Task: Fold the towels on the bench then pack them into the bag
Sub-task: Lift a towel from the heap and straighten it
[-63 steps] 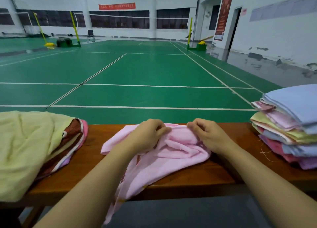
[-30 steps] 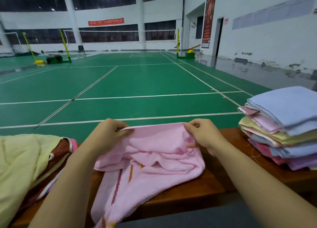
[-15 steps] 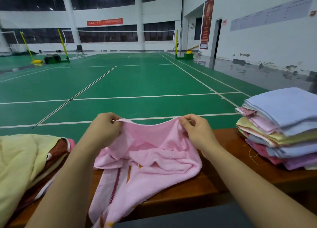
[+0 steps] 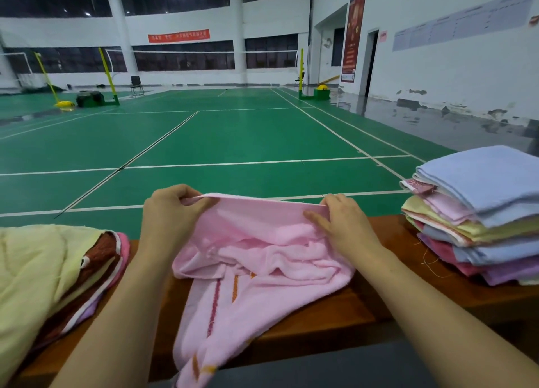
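I am pinching the top hem of the pink towel (image 4: 262, 259) at the worktop's (image 4: 335, 317) centre between my left hand (image 4: 172, 212) and right hand (image 4: 338, 221), folded stack (image 4: 478, 212) at three o'clock, unfolded heap (image 4: 43, 271) at nine (no bag in view), so I judge folding is partway and packing not begun.

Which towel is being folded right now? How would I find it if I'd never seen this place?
Find the long wooden bench beside the green court. Between a messy heap on its left end and a neat stack on its right lies the pink towel. It alone is pinched by both hands, left and right.
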The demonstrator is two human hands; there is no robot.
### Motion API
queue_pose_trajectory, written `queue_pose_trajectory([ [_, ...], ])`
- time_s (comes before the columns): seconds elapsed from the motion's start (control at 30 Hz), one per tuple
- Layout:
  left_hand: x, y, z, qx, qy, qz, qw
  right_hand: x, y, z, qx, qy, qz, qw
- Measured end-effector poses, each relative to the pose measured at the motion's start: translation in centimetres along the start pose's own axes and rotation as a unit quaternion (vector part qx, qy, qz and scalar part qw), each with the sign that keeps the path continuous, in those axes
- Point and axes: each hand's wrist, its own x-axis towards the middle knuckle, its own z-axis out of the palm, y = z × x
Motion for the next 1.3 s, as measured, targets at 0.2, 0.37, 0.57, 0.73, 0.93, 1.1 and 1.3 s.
queue_pose_trajectory([
  [0.2, 0.2, -0.2, -0.1, 0.004, -0.030, 0.010, 0.999, 0.6, 0.3, -0.2, 0.008, -0.028, 0.058, 0.998],
  [0.37, 1.1, -0.3, -1.2, -0.011, 0.046, 0.062, 0.997, 1.8, -0.6, -0.6, -0.031, -0.029, 0.052, 0.998],
  [0.57, 2.5, -0.7, -4.1, -0.015, -0.020, 0.120, 0.992, 5.0, -1.1, -5.3, -0.048, 0.006, -0.011, 0.999],
  [0.73, 4.3, -0.5, -7.0, -0.003, 0.028, 0.143, 0.989, 7.1, 0.1, -7.4, -0.105, 0.001, -0.072, 0.992],
  [0.93, 6.8, -1.0, -12.3, 0.067, 0.085, 0.112, 0.988, 6.8, 2.8, -9.2, -0.094, 0.027, -0.059, 0.993],
  [1.1, 7.7, -1.6, -12.7, 0.117, 0.080, 0.071, 0.987, 6.2, 1.3, -9.5, 0.051, 0.058, -0.035, 0.996],
  [1.3, 9.2, -3.8, -14.5, 0.158, 0.142, 0.002, 0.977, 5.6, 0.3, -10.3, 0.085, -0.091, -0.023, 0.992],
])
